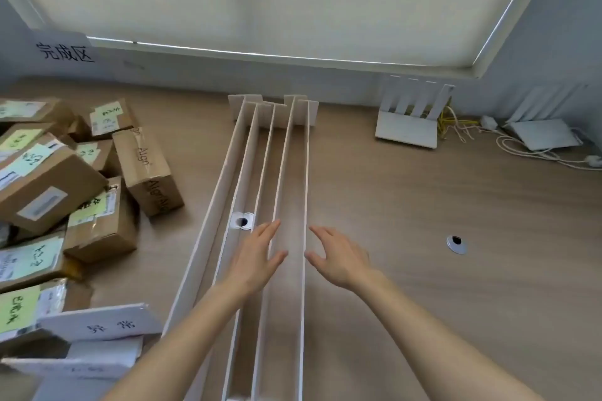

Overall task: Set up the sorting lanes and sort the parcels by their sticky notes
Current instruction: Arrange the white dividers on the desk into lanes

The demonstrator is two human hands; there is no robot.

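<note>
Several long white divider boards stand on edge down the middle of the wooden table, forming narrow lanes that run away from me. My left hand lies with straight fingers over the middle boards. My right hand is flat with straight fingers just right of the rightmost board. Neither holds anything. A pile of brown cardboard parcels with green sticky notes lies at the left.
White label cards with handwriting lie at the lower left. A sign hangs on the back wall at left. Two white routers with cables sit at the back right. A cable grommet is set in the table at right.
</note>
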